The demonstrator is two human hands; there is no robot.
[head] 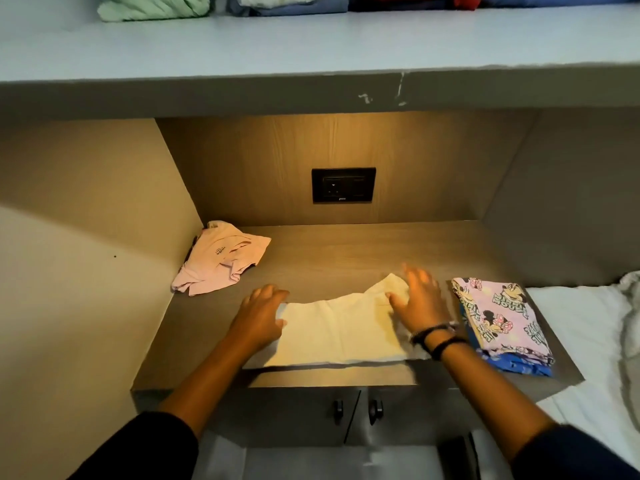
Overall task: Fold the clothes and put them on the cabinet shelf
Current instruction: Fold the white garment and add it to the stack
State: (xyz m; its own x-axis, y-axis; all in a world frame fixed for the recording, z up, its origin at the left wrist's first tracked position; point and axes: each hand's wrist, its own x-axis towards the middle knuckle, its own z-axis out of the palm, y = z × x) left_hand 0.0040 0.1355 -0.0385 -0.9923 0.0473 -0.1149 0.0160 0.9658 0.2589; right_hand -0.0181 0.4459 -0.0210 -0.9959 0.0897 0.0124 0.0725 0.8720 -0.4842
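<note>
Now both my hands lie on a cream white garment (341,332) that is spread on the wooden counter (346,251) of the cabinet niche. My left hand (259,315) rests on the left end of the cloth, with the fingers bent over its edge; I cannot tell if they pinch the cloth or only press it. My right hand (417,301) lies flat on the right part, palm down, the fingers spread and a little blurred. On my right wrist are dark bracelets (438,337).

The garment lies close to the front edge of the counter, between two other pieces. At the left back corner lies a pink garment (220,259), loosely folded, well apart from my left hand. Just beside my right hand lies a folded stack, with a pink cartoon-print cloth (502,315) on top and a blue cloth (519,365) under it.

On the back wall of the niche is a black socket plate (343,185). Above the niche runs the pale shelf (311,46), and at its far side I see folded clothes: a light green one (152,6), a blue one (298,6) and something red (415,1). Under the counter are two cabinet doors with dark knobs (356,408). At the right is a white bedsheet (588,341).
</note>
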